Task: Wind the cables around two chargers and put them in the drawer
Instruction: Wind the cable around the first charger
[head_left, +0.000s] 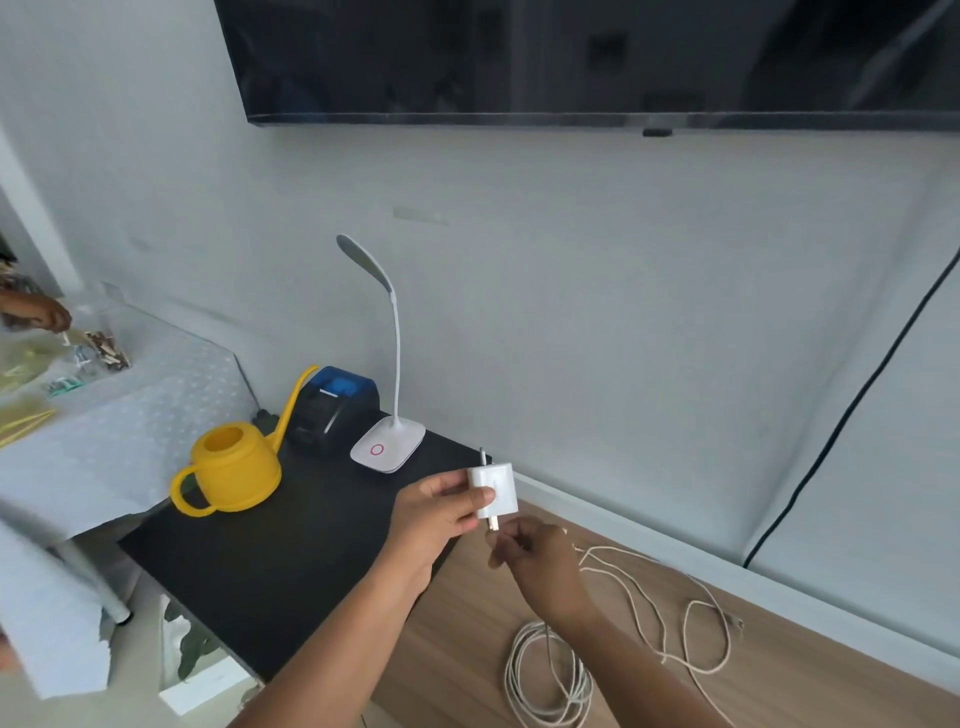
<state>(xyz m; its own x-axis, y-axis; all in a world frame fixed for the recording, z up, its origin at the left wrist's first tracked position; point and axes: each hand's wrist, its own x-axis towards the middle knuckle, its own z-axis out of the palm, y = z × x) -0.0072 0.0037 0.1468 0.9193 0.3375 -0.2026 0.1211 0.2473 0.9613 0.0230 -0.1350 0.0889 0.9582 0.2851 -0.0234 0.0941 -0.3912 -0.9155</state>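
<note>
Left hand (436, 512) pinches the charger (493, 491) aloft — right hand (540, 558) curled just under its prongs, pinching the cable (513, 670) — the rest loose on the wood (779, 691).

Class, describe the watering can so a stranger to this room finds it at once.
Start at the large dark screen on the wall, then drop to the black table below its left end. There the watering can stands left of a printer and a white lamp. It alone is yellow, with a long spout.
</note>
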